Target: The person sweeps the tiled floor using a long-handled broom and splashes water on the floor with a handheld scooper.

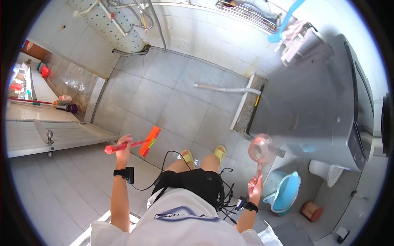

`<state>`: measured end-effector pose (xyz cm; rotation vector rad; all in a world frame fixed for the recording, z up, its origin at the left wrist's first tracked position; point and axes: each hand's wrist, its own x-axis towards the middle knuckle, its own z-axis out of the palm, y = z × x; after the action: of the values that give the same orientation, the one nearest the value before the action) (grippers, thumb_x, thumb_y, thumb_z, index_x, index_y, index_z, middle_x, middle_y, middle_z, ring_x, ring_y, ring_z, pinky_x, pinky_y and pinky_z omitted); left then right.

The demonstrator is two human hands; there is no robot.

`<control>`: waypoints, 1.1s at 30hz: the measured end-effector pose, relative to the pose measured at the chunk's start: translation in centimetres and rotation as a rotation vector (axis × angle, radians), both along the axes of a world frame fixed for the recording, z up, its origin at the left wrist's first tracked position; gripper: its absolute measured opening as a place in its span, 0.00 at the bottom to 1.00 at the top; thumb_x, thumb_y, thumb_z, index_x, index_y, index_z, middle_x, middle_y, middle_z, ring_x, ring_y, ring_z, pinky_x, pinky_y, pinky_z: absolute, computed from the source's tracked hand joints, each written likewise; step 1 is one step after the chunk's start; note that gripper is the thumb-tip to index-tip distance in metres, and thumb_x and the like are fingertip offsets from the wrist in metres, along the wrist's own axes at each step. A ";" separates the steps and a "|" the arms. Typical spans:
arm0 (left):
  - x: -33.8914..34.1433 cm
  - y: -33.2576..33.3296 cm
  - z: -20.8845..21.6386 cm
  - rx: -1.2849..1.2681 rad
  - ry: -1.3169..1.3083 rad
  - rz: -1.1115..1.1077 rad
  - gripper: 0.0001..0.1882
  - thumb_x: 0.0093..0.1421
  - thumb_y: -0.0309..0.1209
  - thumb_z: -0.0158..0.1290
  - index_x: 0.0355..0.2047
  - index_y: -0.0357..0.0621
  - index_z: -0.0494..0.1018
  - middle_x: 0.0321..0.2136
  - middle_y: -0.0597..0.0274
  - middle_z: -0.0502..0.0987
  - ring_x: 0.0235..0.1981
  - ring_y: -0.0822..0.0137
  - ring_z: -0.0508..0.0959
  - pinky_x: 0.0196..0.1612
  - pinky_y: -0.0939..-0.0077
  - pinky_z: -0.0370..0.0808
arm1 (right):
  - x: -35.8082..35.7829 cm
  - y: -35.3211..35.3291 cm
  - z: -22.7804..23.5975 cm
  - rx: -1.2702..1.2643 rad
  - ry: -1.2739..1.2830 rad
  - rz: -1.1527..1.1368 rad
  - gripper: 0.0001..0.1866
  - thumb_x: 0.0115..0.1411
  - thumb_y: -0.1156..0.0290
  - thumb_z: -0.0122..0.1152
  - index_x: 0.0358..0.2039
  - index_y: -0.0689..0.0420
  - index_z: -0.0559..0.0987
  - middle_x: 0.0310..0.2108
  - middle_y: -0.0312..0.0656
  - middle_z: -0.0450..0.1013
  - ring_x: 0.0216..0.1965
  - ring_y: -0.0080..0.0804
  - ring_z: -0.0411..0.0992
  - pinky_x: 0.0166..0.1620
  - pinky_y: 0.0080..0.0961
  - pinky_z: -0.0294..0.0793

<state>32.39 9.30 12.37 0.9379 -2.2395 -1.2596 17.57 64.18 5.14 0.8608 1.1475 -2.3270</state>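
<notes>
My left hand (123,148) grips the red handle of a scrubbing brush (132,144), whose orange head with green bristles (150,141) points at the grey tiled floor (172,98). My right hand (255,185) holds the handle of a clear pink water scoop (261,149), raised upright beside the grey washing machine (316,98). My feet in yellow slippers (204,155) stand on the tiles between the two hands.
A blue bucket (283,192) and a small red stool (312,211) sit at the right by my side. A white hose (226,89) lies near a stone step (248,104). An open door (57,135) is at the left, pipes on the far wall.
</notes>
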 end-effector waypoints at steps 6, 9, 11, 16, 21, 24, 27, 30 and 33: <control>-3.9 -2.3 -0.6 -0.210 -0.012 -0.036 0.02 0.48 0.20 0.48 0.24 0.38 0.69 0.33 0.54 0.72 0.32 0.66 0.72 0.38 0.75 0.68 | -10.3 -7.9 -3.7 -0.084 0.009 0.119 0.19 0.57 0.61 0.44 0.48 0.53 0.61 0.20 0.33 0.59 0.16 0.15 0.53 0.19 0.10 0.52; -6.1 -3.0 -1.1 -0.246 -0.066 -0.002 0.04 0.46 0.18 0.48 0.24 0.38 0.69 0.33 0.53 0.72 0.33 0.64 0.72 0.38 0.74 0.68 | -16.9 -11.5 -6.3 -0.026 -0.012 0.241 0.19 0.58 0.63 0.43 0.49 0.53 0.60 0.19 0.33 0.60 0.16 0.15 0.54 0.19 0.10 0.53; -7.6 -2.8 -1.7 -0.231 -0.106 0.050 0.04 0.46 0.18 0.48 0.23 0.39 0.69 0.33 0.53 0.72 0.33 0.64 0.71 0.39 0.74 0.68 | -21.4 -12.8 -8.0 0.004 -0.003 0.277 0.19 0.58 0.63 0.43 0.49 0.53 0.59 0.19 0.33 0.60 0.16 0.15 0.54 0.19 0.10 0.53; -12.8 -2.0 -2.9 -0.220 -0.214 0.180 0.04 0.46 0.19 0.48 0.23 0.40 0.69 0.31 0.55 0.72 0.33 0.64 0.71 0.37 0.75 0.67 | -31.2 -14.6 -11.9 0.066 0.010 0.336 0.17 0.58 0.67 0.42 0.49 0.53 0.59 0.21 0.31 0.59 0.20 0.15 0.57 0.20 0.11 0.55; -16.5 -1.2 -3.9 -0.127 -0.274 0.309 0.03 0.47 0.18 0.48 0.23 0.39 0.69 0.30 0.55 0.72 0.33 0.63 0.71 0.37 0.75 0.67 | -39.0 -16.1 -13.7 0.231 -0.060 0.358 0.15 0.56 0.70 0.46 0.45 0.53 0.63 0.19 0.31 0.60 0.20 0.14 0.60 0.18 0.09 0.58; -18.2 -0.6 -4.1 -0.081 -0.324 0.371 0.03 0.47 0.19 0.48 0.23 0.38 0.69 0.30 0.55 0.72 0.33 0.64 0.71 0.38 0.75 0.67 | -45.2 -17.8 -14.6 0.387 -0.108 0.525 0.14 0.56 0.68 0.47 0.43 0.53 0.65 0.17 0.31 0.62 0.14 0.14 0.59 0.16 0.09 0.57; -18.4 0.2 -3.7 -0.010 -0.355 0.472 0.03 0.46 0.19 0.49 0.22 0.38 0.69 0.31 0.55 0.72 0.33 0.64 0.71 0.38 0.75 0.67 | -51.0 -20.3 -16.8 0.566 -0.197 0.635 0.08 0.53 0.66 0.52 0.32 0.55 0.69 0.14 0.32 0.63 0.11 0.14 0.59 0.12 0.09 0.55; -18.0 1.4 -4.8 0.032 -0.363 0.560 0.03 0.46 0.18 0.49 0.23 0.37 0.69 0.32 0.55 0.71 0.32 0.66 0.71 0.35 0.76 0.69 | -56.3 -23.7 -21.4 0.787 -0.269 0.654 0.07 0.46 0.75 0.52 0.16 0.55 0.65 0.12 0.36 0.62 0.09 0.24 0.60 0.08 0.14 0.55; -16.8 2.2 -3.5 0.153 -0.271 0.761 0.03 0.47 0.18 0.47 0.25 0.35 0.68 0.37 0.53 0.68 0.32 0.67 0.71 0.32 0.79 0.73 | -55.9 -32.7 -21.9 0.991 -0.372 0.674 0.03 0.47 0.78 0.47 0.20 0.57 0.66 0.13 0.39 0.62 0.11 0.27 0.61 0.10 0.17 0.60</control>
<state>15.57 11.48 8.90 1.8770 -1.6689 -0.9791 -38.37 31.44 -16.79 0.9271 2.0185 -0.9473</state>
